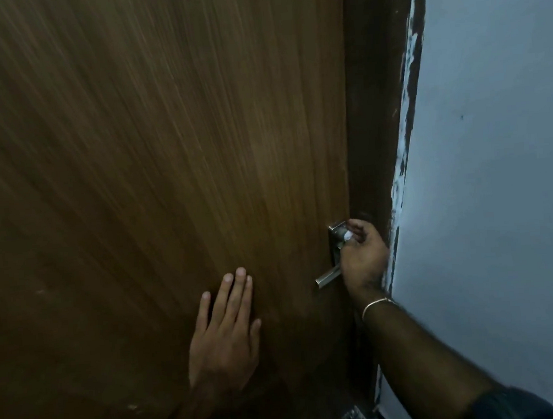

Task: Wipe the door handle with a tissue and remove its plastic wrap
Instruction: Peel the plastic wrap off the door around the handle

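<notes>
In the head view, no brand, label or writing can be read on any surface. The frame is filled mostly by a brown wood-grain door [166, 151], whose right edge is met by a darker brown door frame [375, 104]. Just beyond it a pale blue-grey painted wall [494, 161] is seen, its border along the frame marked by ragged white paint. Little room is left between handle and frame; the broad door face to the left lies open.

The silver metal lever door handle [328, 276] is mounted near the door's right edge, low in the view, its lever angled down and to the left from a plate that is partly hidden. Whether plastic wrap covers it cannot be told.

The left hand [225, 334] is laid flat on the door, fingers spread wide, left of the handle and apart from it. The right hand [362, 255] is curled around a small white tissue [348, 236], which is pressed against the handle's upper part. A thin gold bracelet [375, 304] is worn on the right wrist.
</notes>
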{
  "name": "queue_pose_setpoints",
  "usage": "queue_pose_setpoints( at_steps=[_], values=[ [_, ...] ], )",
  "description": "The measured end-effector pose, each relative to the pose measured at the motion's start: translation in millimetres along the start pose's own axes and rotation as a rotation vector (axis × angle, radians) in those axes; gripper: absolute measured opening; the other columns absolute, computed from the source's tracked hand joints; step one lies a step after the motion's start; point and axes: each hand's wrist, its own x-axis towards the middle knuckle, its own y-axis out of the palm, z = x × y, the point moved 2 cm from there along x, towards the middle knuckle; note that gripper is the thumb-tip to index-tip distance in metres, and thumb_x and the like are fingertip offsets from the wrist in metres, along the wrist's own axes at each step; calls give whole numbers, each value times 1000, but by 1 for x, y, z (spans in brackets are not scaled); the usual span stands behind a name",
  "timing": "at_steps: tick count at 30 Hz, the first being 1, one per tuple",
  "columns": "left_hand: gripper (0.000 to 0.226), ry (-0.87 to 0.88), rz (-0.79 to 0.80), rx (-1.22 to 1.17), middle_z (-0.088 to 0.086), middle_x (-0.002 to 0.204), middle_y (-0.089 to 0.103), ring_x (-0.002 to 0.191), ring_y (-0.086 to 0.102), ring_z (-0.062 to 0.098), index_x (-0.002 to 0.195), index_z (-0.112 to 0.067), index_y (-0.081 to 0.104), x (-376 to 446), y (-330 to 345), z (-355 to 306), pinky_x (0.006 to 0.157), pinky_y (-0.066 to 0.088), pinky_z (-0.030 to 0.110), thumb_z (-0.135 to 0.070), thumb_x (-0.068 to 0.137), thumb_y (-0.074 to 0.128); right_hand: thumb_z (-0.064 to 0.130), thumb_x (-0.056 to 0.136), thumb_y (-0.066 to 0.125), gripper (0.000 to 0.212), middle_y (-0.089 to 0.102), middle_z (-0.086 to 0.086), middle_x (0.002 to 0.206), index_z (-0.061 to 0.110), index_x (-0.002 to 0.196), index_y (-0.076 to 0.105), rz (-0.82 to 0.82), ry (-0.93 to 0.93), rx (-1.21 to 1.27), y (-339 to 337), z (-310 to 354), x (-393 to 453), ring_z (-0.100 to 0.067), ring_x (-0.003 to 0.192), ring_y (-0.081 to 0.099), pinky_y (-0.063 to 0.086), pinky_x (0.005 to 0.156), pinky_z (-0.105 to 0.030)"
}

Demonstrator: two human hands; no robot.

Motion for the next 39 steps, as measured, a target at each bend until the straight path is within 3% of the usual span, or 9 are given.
queue_pose_setpoints(
  at_steps=[4,11,15,20,26,31,33,36,39],
  values=[
    [64,39,-28,16,4,161,25,150,13,19,150,-15,33,11,-7,-1,120,1,42,-47,95,34,-8,89,56,34,69,-5,115,9,117,67,-58,-82,34,4,19,3,-11,103,64,45,73,2],
    [66,77,-63,18,3,164,19,152,11,19,153,-15,31,24,-16,-2,119,15,47,-46,95,39,-7,87,58,26,56,-3,117,9,106,65,20,-426,-59,13,72,12,-3,100,56,43,82,1],
    [66,68,-61,25,1,164,17,152,9,18,153,-17,31,30,-17,-3,119,13,48,-47,95,41,-5,87,62,21,51,-4,119,5,106,65,18,-241,-39,7,37,-5,-6,96,56,42,75,3],
    [65,62,-67,21,0,163,20,151,12,18,152,-18,31,36,-22,-8,119,11,47,-47,94,38,-1,84,69,19,52,3,116,10,100,67,-88,12,147,22,26,-17,-9,97,62,53,78,-10],
    [66,74,-56,23,-1,164,17,152,10,17,153,-17,30,35,-25,-6,121,1,42,-46,95,36,13,89,68,18,61,2,113,10,106,72,103,-319,-219,0,12,-3,-11,103,59,49,87,-16],
    [66,70,-49,29,0,164,17,152,10,18,153,-17,30,37,-26,-7,120,-3,42,-48,95,35,5,90,60,15,60,5,101,15,96,69,273,-539,-415,-1,24,-2,-8,95,48,42,80,-12],
    [66,81,-61,26,1,164,17,152,10,18,153,-17,30,35,-28,-5,121,0,42,-48,95,35,8,87,65,16,59,3,106,16,101,67,431,-740,-662,-9,34,9,-10,97,47,46,81,-20],
    [65,91,-72,23,1,165,16,153,11,19,153,-16,29,35,-30,-7,121,8,46,-47,96,34,18,78,77,22,61,-5,104,13,97,67,377,-1103,-1054,-21,71,37,-19,94,51,46,73,-26],
    [66,77,-62,13,1,165,15,153,9,19,154,-16,27,35,-29,-9,121,11,48,-47,96,34,18,86,67,14,59,-9,102,10,97,67,502,-1273,-1386,-24,81,46,-22,91,47,45,76,-33]
  ],
)
